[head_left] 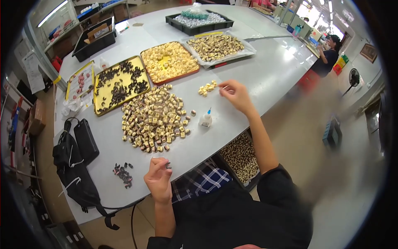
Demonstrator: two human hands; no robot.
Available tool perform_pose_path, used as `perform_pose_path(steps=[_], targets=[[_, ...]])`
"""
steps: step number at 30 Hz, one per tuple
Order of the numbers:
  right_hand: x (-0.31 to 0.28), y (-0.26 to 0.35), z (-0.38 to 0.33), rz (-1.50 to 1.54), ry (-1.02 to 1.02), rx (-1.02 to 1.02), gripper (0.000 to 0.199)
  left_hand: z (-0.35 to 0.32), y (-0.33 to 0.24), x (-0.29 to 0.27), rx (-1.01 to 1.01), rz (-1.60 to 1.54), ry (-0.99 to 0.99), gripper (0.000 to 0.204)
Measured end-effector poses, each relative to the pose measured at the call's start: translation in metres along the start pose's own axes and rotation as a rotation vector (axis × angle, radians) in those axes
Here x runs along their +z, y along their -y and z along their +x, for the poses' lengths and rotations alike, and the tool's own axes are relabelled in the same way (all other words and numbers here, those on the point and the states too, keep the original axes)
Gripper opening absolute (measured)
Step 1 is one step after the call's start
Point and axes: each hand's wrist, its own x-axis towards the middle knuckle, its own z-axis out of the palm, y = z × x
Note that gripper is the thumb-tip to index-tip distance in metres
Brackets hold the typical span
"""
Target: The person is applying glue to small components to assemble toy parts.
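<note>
My left hand point(158, 176) is closed in a pinch by the near table edge, with a small dark piece point(168, 165) at its fingertips. To its left lies a loose cluster of black pieces point(123, 175). My right hand point(235, 95) reaches over the table, fingertips drawn together at the right side of a small group of pale yellow pieces point(206, 88); whether one is between them is too small to tell. A small white bottle with a blue tip point(206, 119) stands between my hands. Left of it spreads a large heap of gold-and-brown pieces point(153, 118).
Behind the heap lie a yellow tray of black pieces point(99, 93), a tray of pale pieces point(197, 69) and a lined tray of mixed pieces point(248, 53). A black bag point(76, 180) rests at left. Below the edge sits a filled bin point(240, 159). A person point(327, 58) sits far right.
</note>
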Motion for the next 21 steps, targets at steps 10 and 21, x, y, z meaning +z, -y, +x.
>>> perform_pose_path(steps=[10,21], targets=[[0.058,0.079,-0.116,0.891,-0.072,0.12,0.018,0.005,0.007,0.002,0.055,0.06,0.015,0.026],[0.128,0.108,-0.146,1.106,0.187,0.357,0.019,0.001,0.0,0.002,0.09,0.122,0.016,0.025]])
